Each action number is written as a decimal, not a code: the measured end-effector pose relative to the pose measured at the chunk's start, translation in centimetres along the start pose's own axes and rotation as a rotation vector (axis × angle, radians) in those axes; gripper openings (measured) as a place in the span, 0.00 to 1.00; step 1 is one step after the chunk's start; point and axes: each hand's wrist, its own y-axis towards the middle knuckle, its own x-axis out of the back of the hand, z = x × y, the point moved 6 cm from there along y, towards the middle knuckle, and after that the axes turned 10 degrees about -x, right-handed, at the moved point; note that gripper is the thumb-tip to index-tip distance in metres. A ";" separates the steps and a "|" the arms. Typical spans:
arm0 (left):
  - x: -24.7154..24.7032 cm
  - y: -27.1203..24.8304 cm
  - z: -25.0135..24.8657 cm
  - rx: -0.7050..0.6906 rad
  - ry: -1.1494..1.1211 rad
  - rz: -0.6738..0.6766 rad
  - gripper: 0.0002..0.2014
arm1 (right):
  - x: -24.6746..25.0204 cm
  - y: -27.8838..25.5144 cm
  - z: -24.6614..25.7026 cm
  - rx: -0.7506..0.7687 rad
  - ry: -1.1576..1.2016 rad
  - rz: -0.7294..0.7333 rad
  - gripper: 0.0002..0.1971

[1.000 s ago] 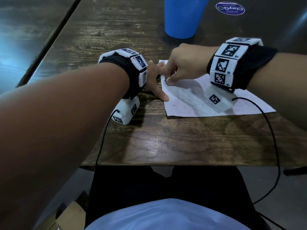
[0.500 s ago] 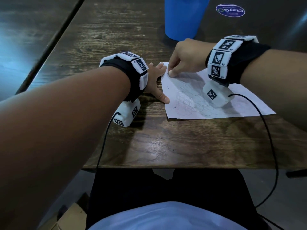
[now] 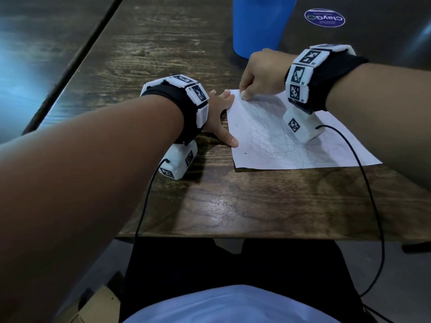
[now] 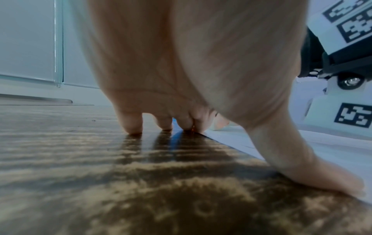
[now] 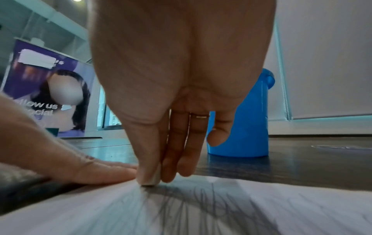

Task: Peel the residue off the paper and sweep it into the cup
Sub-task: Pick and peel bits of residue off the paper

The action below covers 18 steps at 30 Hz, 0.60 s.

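1. Wooden table (image 3: pixel 233 206): dark, grained surface that carries everything I see from the head view.
2. Paper (image 3: pixel 268 145): white sheet covered in scribbled pen lines, lying flat on the table in front of me, its far left corner under my right fingertips.
3. Right hand (image 3: pixel 261 73): fingers curled downward at that far left corner; in the right wrist view the thumb and forefinger are pressed together and pinch a small whitish piece (image 5: pixel 152 176) against the sheet (I cannot tell whether it is the residue or something else). A ring (image 5: pixel 199 116) sits on one finger.
4. Left hand (image 3: pixel 219 117): spread flat, fingers straight and apart, pressing the table at the paper's left edge; the thumb tip lies at that edge, and the fingertips (image 4: pixel 132 127) touch the wood near the sheet's far corner, just beside the right hand.
5. Cup (image 3: pixel 261 24): blue, upright, standing on the table beyond the paper, just behind the right hand.
6. Sticker (image 3: pixel 324 17): round, purple, on the dark surface right of the cup.
7. Poster (image 5: pixel 48 89): purple, in the background of the right wrist view.
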 end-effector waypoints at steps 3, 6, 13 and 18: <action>-0.1 0.1 -0.1 -0.005 -0.008 -0.004 0.72 | 0.1 0.1 -0.2 -0.011 -0.005 0.017 0.07; 0.0 0.1 -0.1 -0.010 -0.007 -0.009 0.71 | 0.4 0.4 0.5 -0.020 -0.021 -0.062 0.06; 0.0 0.1 0.1 -0.004 0.008 -0.031 0.67 | -0.1 0.7 0.1 0.010 -0.013 0.006 0.07; 0.0 0.2 0.1 -0.007 0.020 -0.040 0.66 | 0.4 1.0 0.3 0.008 -0.065 0.050 0.05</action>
